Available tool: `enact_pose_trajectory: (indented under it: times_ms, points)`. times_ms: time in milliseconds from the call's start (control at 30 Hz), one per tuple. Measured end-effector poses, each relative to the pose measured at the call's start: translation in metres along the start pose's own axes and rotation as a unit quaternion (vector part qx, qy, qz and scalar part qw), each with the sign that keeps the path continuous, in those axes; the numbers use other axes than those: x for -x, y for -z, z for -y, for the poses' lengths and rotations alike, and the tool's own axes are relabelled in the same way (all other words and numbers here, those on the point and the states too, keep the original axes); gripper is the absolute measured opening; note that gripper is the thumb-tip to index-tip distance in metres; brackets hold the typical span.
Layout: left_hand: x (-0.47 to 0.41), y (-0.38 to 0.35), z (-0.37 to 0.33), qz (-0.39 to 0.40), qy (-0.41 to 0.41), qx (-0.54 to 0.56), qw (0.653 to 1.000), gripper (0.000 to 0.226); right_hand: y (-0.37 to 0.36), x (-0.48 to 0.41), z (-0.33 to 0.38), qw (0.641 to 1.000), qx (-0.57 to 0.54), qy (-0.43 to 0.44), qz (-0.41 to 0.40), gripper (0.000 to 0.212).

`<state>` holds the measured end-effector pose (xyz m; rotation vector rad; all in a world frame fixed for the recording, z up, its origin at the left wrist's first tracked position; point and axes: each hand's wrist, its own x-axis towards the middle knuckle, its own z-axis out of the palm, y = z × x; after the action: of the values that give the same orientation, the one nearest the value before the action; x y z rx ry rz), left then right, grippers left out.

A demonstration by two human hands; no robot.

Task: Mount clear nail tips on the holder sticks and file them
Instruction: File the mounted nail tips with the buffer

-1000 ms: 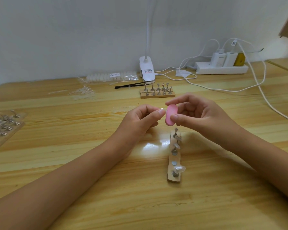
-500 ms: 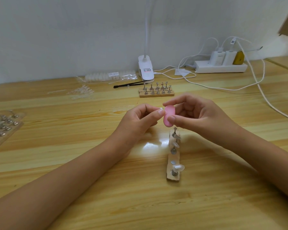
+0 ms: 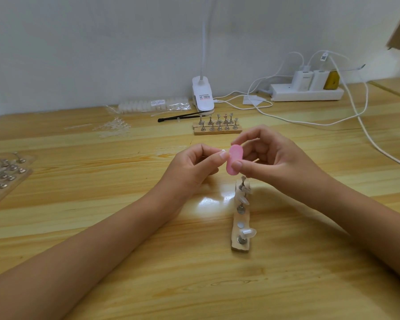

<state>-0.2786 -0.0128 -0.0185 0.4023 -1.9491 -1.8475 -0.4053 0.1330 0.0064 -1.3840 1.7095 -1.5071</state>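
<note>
My right hand (image 3: 273,162) pinches a small pink oval nail file (image 3: 234,161) between thumb and forefinger, above the table. My left hand (image 3: 192,169) pinches something tiny at its fingertips, a clear nail tip (image 3: 223,150) on a holder stick, pressed against the file's left edge; most of it is hidden by the fingers. Just below the hands lies a narrow wooden base (image 3: 240,218) carrying metal holder sticks, some with clear tips mounted, such as the nearest one (image 3: 248,233).
A second wooden base with several bare metal sticks (image 3: 217,127) stands further back. Loose clear tips (image 3: 112,128) and a bag of tips (image 3: 155,103) lie at back left. A tray of holders (image 3: 2,174) sits at the left edge. Lamp clip (image 3: 202,95), power strip (image 3: 307,92) and cables are behind.
The pink file has shifted slightly against the tip in small strokes; both hands stay almost in the same place above the wooden base.
</note>
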Motion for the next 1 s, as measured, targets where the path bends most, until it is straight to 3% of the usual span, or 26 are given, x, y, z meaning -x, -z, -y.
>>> enact_pose_trajectory:
  times_ms: [67,200,333,467,600,733,833,1000]
  points:
    - [0.000,0.000,0.000,0.000,0.000,0.000,1.000,0.024,0.001,0.000,0.000,1.000,-0.001,-0.008,0.015,0.036]
    - [0.000,0.001,0.000,0.001,-0.001,-0.010,1.000,0.025,0.001,0.000,0.003,0.999,-0.004,0.013,-0.041,0.037]
    - [0.000,0.000,0.000,-0.002,0.000,-0.011,1.000,0.025,0.002,0.003,0.009,0.999,0.030,-0.005,0.009,0.036]
    - [0.000,0.001,0.001,0.003,0.001,-0.008,1.000,0.025,-0.003,0.003,0.010,0.998,0.023,0.010,-0.049,0.038]
    - [-0.001,0.000,0.001,0.002,0.001,-0.009,1.000,0.025,-0.001,0.005,0.013,1.000,0.022,-0.009,-0.004,0.038]
    - [0.000,0.001,0.001,0.008,0.001,-0.014,1.000,0.025,-0.002,0.002,0.012,0.998,0.028,-0.004,-0.049,0.038]
    - [0.000,0.000,0.000,0.010,-0.001,-0.013,1.000,0.026,0.001,0.002,0.011,1.000,0.025,-0.017,-0.008,0.037]
    - [-0.001,0.001,0.000,0.007,0.002,-0.015,1.000,0.027,0.002,0.001,0.008,0.999,0.013,-0.008,-0.035,0.037]
